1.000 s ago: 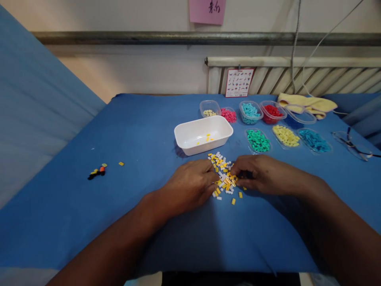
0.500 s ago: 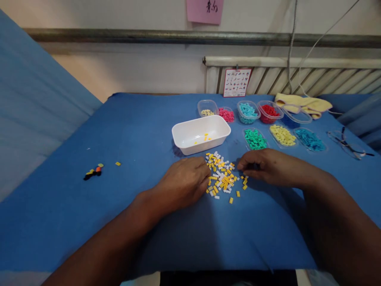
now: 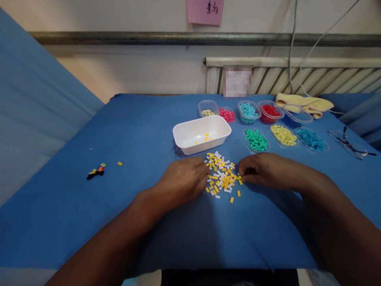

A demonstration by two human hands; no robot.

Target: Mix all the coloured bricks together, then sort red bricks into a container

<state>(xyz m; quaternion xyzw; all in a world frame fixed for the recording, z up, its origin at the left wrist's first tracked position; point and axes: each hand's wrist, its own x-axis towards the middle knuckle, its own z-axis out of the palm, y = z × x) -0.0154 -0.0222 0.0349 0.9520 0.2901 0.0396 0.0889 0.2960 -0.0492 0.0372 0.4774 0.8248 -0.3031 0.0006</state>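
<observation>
A loose heap of small white and yellow building bricks [image 3: 220,174] lies on the blue cloth between my hands. My left hand [image 3: 188,177] rests at the heap's left edge, fingers curled under; whatever they may hold is hidden. On the opposite side my right hand [image 3: 260,171] is closed, its fingertips down at the right edge beside a few yellow bricks. Whether a brick is pinched there I cannot make out. Just behind the heap stands a white tray [image 3: 187,147] with a few yellow bricks on its floor.
Clear tubs of sorted bricks stand at the back right, among them green bricks [image 3: 256,140], red bricks [image 3: 269,110] and pale yellow bricks [image 3: 283,135]. Glasses [image 3: 348,145] and a yellow cloth [image 3: 309,104] lie farther right. A small black, yellow and orange cluster [image 3: 97,171] sits left.
My right hand's fingers have drawn closer together, and the yellow bricks beside them have shifted left toward the heap. My left hand has hardly moved.
</observation>
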